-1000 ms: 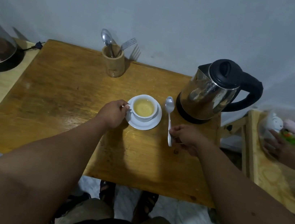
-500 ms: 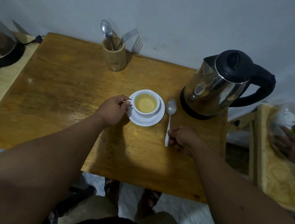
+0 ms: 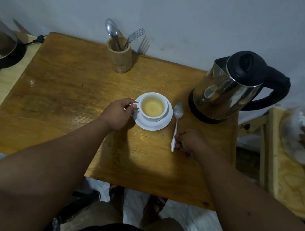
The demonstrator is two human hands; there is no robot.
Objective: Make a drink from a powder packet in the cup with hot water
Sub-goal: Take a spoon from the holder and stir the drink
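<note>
The spoon (image 3: 176,125) lies flat on the wooden table (image 3: 57,90) right of centre, its long axis running up the frame, bowl toward the wall, handle end toward the person. The right hand (image 3: 188,142) pinches the handle's lower end with curled fingers. The left hand (image 3: 117,112) grips the handle of the white cup (image 3: 154,106), which holds yellowish liquid and stands on a saucer (image 3: 152,126) just left of the spoon. A steel kettle (image 3: 228,86) stands at upper right, a cutlery holder (image 3: 119,57) at top centre

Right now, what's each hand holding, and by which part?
Left hand pinches the cup by its handle; right hand grips the spoon near the handle's end, lying on the table.
</note>
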